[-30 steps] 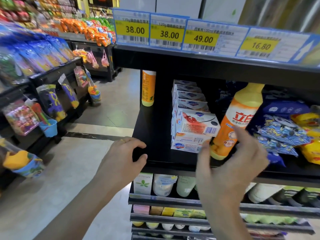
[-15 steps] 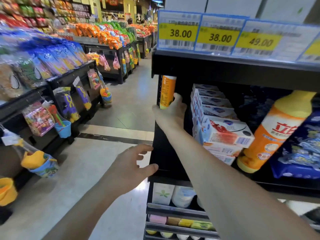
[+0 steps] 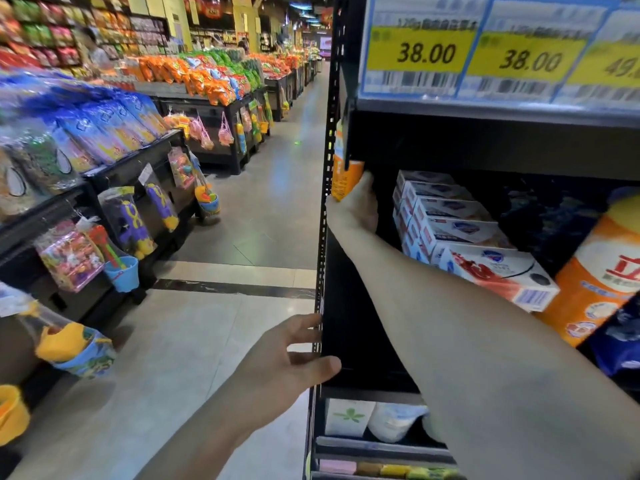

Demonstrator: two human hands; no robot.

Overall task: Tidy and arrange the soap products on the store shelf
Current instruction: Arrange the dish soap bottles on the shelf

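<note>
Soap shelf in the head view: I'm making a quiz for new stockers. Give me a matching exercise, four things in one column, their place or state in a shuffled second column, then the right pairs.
Things:
1. orange tube
2. soap boxes
3. large orange bottle
4. left hand

Places or states:
A. stacked in a row running back into the shelf
B. at the shelf's front left corner post, fingers spread
C. gripped by the right hand at the far left back
D. standing right of the boxes

Pairs: 1-C, 2-A, 3-D, 4-B
</note>
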